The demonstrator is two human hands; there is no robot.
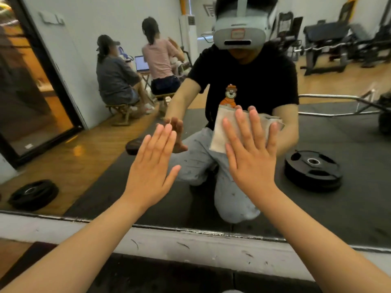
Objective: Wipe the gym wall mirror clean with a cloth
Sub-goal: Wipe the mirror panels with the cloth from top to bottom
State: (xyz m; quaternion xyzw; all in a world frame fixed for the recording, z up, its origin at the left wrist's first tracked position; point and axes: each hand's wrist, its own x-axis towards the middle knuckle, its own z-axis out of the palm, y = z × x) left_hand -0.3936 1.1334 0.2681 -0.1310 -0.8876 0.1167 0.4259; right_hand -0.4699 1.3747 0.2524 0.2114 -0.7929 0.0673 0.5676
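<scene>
The right hand's point(251, 159) grip is wide open: straight, spread fingers press one pale beige folded cloth point(222, 132) flat against the large wall mirror point(349, 136). The left hand point(151, 166), flat-fingered beside it, holds nothing. Bare glass spreads on every side; the mirror's bottom edge runs below both wrists, above a scuffed white wall strip point(211, 246).

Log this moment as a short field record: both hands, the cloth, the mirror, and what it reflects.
right hand: flat, fingers straight and spread, pressing the cloth to the glass
left hand: flat, fingers straight, holds nothing, fingertips at the glass
cloth: pale, folded, partly under the right hand
mirror: wall-mounted, lower edge above a scuffed white ledge
reflected: two weight plates on the floor; two seated people
</scene>
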